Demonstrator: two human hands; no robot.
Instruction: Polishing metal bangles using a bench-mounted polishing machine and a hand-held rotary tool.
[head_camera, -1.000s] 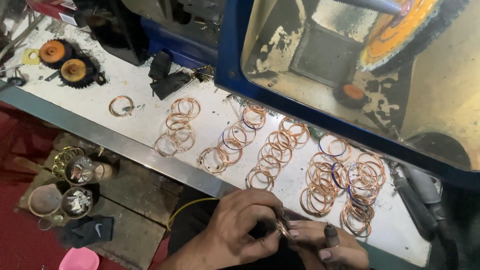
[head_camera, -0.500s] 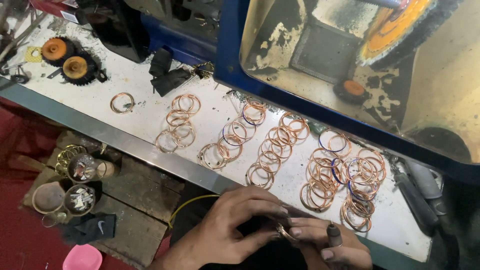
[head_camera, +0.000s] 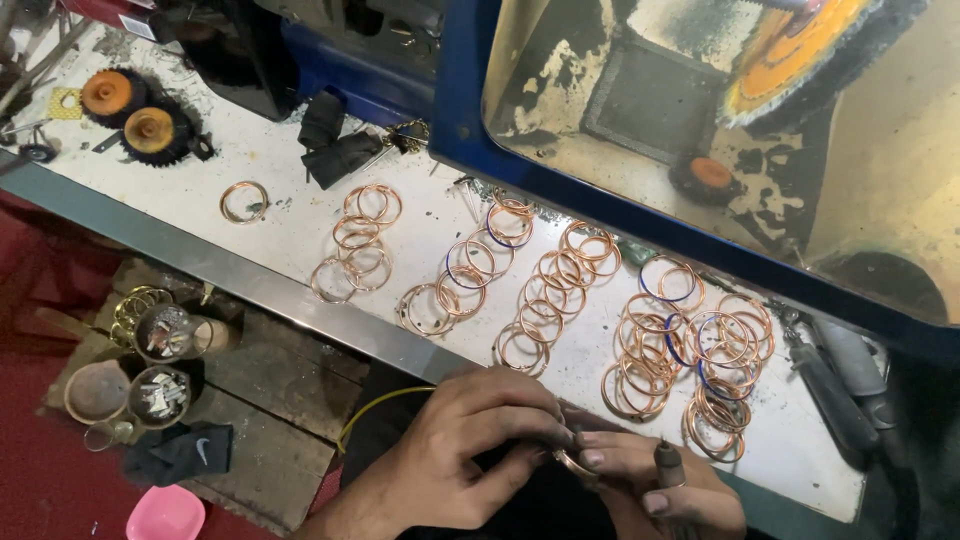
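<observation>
At the near edge of the scene the left hand (head_camera: 470, 440) and the right hand (head_camera: 650, 480) meet over one copper-coloured bangle (head_camera: 572, 462), which sits between them just in front of the white counter (head_camera: 290, 215). The left hand's fingers (head_camera: 530, 425) are curled down and pinch the bangle's rim from the left, while the right hand's fingers (head_camera: 600, 458) close on it from the right (only a short arc of the ring shows between them). A small dark stubby tool (head_camera: 668, 464) stands upright in the right hand's grip. On the counter, loose bangles lie in overlapping rows (head_camera: 545, 305), with a denser heap (head_camera: 690, 350) to the right and a single bangle (head_camera: 244, 201) apart on the left. Two round brush wheels with orange centres (head_camera: 130, 112) rest at the far left. Below the counter on the left stand small cups of metal bits (head_camera: 160, 335) and a pink bowl (head_camera: 165, 513).
</observation>
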